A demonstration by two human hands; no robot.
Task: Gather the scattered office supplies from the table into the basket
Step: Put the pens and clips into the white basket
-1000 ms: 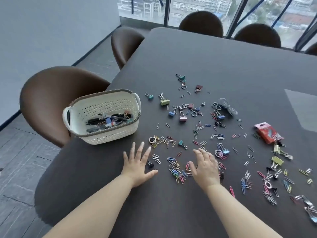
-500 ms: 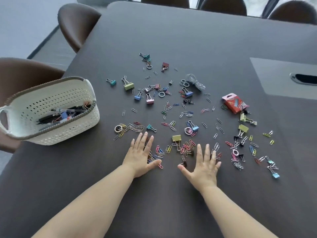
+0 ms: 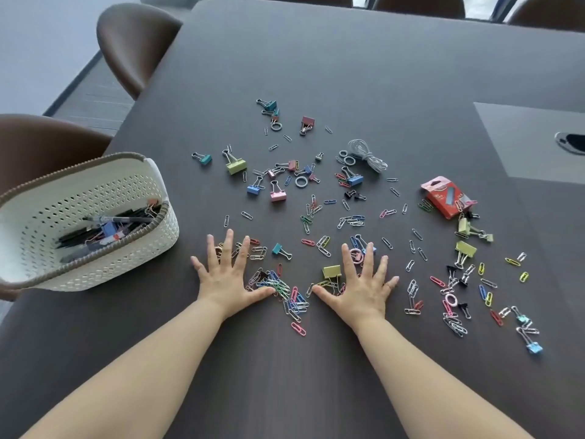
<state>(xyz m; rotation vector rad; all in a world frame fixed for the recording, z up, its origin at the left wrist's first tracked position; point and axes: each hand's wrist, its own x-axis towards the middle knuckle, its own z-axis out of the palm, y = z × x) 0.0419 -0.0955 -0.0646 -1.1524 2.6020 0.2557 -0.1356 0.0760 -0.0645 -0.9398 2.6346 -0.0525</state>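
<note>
Left hand (image 3: 226,280), right hand (image 3: 364,286): both flat on the dark bench (image 3: 380,74), grip apart, fingers splayed; the right, curled a second ago, has flattened. Paper clips (image 3: 289,294): heaped between the thumbs, raked closer than before, likely ready for scooping. Basket (image 3: 95,274): left of the hands, holding pens (image 3: 117,220); most supplies lie scattered outside it. Brown chairs (image 3: 136,42) ring the bench.

A dark brown wood-grain table (image 3: 364,64) is spreading beyond the left hand (image 3: 226,280). Left of it, two brown padded chairs (image 3: 136,42) are standing on grey plank flooring (image 3: 95,99) near a pale blue-grey wall (image 3: 38,42).
</note>
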